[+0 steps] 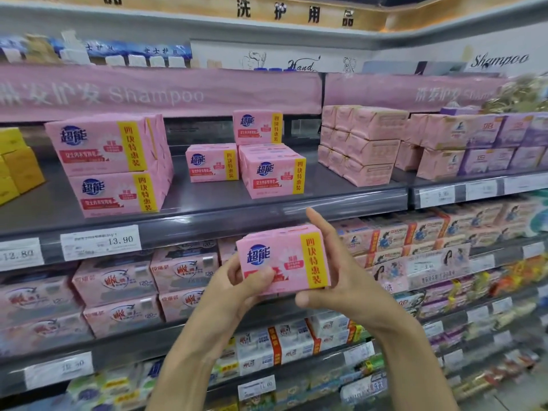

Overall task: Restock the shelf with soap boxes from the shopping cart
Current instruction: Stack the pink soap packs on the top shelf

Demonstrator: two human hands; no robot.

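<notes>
Head view: both hands hold one pink soap box (pixel 283 259) just below the front edge of the grey shelf (pixel 204 200). The left hand (pixel 237 280) pinches its left end, thumb on the front. The right hand (pixel 341 280) wraps the right end, thumb under the bottom edge and forefinger raised. It looks like a stiff, wrapped, fairly heavy block with a slick film, best gripped by its ends. Matching boxes (pixel 272 173) sit on that shelf. The cart is out of view, and the fingers behind the box are hidden.
</notes>
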